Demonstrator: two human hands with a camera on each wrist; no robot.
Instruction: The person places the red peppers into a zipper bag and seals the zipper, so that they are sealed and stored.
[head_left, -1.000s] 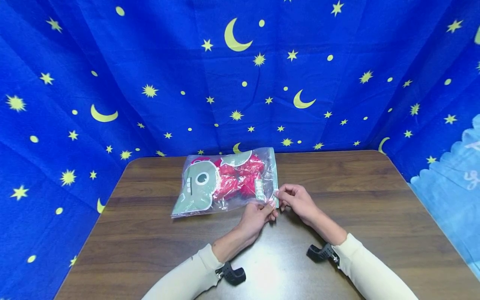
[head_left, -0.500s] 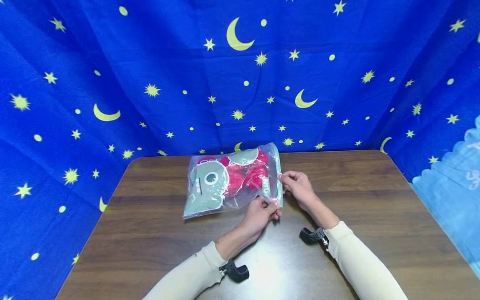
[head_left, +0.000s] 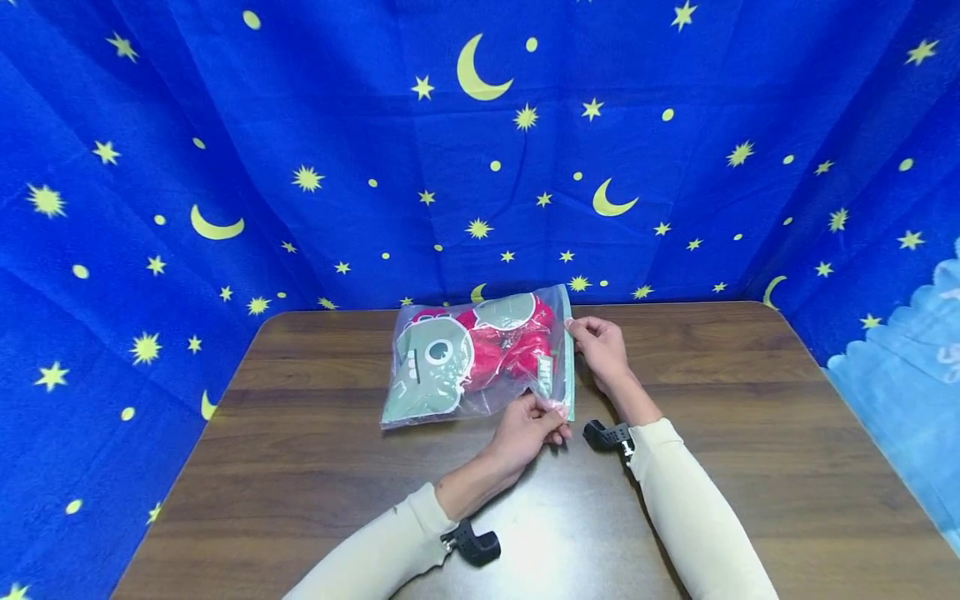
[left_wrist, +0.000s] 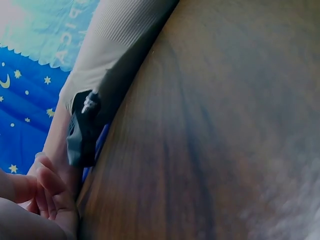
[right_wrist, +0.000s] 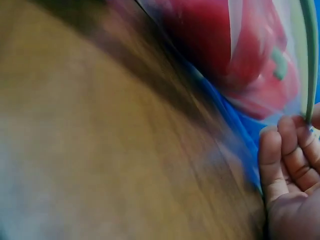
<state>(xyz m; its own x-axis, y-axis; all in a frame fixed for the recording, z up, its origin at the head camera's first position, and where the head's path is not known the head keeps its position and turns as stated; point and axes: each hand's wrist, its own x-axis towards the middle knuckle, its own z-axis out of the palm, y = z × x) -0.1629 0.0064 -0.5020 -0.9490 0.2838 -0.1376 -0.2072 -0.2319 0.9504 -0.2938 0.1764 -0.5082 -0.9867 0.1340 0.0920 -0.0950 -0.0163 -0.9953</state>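
Observation:
A clear zip bag (head_left: 480, 400) printed with a grey-green one-eyed cartoon figure lies near the table's back edge, with red contents (head_left: 491, 354) showing through. Its pale green zip edge (head_left: 569, 375) faces right. My left hand (head_left: 525, 429) pinches the bag's near right corner between thumb and fingers. Farther up that same edge, my right hand (head_left: 602, 350) pinches the zip strip. In the right wrist view the right hand's curled fingers (right_wrist: 292, 150) meet the green strip, with the red contents close by. The left wrist view shows the left hand (left_wrist: 30, 215) only in part.
The brown wooden table (head_left: 300, 500) reaches toward me on all near sides of the bag. Behind it hangs a blue curtain (head_left: 375, 125) with yellow moons and stars. A light blue cloth (head_left: 907, 375) hangs at the right. Both sleeves carry a black wrist mount (head_left: 477, 546).
My right hand has slid away from me along the zip edge, from beside the left hand toward the far corner. The bag and left hand have shifted slightly right in view.

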